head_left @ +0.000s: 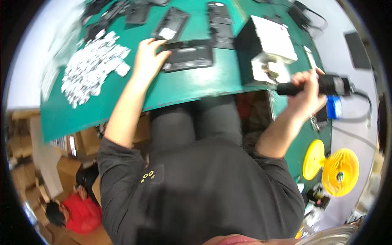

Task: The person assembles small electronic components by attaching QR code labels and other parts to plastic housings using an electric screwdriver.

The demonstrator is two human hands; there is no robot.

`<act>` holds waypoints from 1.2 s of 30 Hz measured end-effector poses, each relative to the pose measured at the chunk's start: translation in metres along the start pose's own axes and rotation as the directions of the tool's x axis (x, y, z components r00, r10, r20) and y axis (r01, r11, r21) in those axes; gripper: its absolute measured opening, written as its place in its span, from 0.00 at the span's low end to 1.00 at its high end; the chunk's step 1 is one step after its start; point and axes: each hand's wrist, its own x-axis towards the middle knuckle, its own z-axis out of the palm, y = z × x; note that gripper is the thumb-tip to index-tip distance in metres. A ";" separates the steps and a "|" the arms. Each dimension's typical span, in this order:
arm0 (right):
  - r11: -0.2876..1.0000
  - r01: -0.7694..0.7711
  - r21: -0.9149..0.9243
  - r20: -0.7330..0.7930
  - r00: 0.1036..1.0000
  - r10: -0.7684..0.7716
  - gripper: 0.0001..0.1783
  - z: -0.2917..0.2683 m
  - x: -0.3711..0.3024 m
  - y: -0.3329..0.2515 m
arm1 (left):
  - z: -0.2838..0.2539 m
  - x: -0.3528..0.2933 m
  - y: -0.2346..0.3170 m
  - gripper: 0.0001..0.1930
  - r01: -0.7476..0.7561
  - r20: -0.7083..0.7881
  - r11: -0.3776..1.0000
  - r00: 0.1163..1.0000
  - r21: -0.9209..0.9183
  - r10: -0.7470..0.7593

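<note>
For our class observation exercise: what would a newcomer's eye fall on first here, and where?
Probably the bright yellow fan, at the lower right. Next comes the heap of small white pieces on the left of the green table, then the black tool in the right hand.

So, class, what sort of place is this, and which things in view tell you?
Probably a small assembly or repair workshop: a green-topped workbench bears a heap of small whitish pieces and flat black casings, while the right hand grips a corded black tool.
</note>
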 end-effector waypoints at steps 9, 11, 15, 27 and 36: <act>0.993 -0.046 0.108 0.172 0.985 0.027 0.19 0.016 -0.029 -0.004 | -0.057 -0.045 0.022 0.15 0.311 0.298 0.916 0.926 -0.254 -0.232; 0.997 -0.051 0.055 0.182 0.982 0.040 0.21 0.017 -0.031 -0.001 | -0.073 -0.053 0.014 0.18 0.250 0.090 0.968 0.964 0.028 -0.251; 0.988 -0.065 0.139 0.220 0.975 0.033 0.19 0.022 -0.038 -0.001 | -0.088 -0.072 -0.047 0.19 0.084 -0.041 0.900 0.996 0.428 -0.074; 0.970 -0.164 0.180 0.406 0.910 0.079 0.19 0.054 -0.067 -0.004 | -0.117 -0.080 -0.004 0.08 0.373 0.438 0.924 0.847 -0.087 -0.301; 0.944 -0.171 0.282 0.596 0.802 -0.033 0.20 0.062 -0.080 0.002 | -0.095 -0.104 -0.008 0.07 0.274 0.127 0.947 0.959 -0.169 -0.255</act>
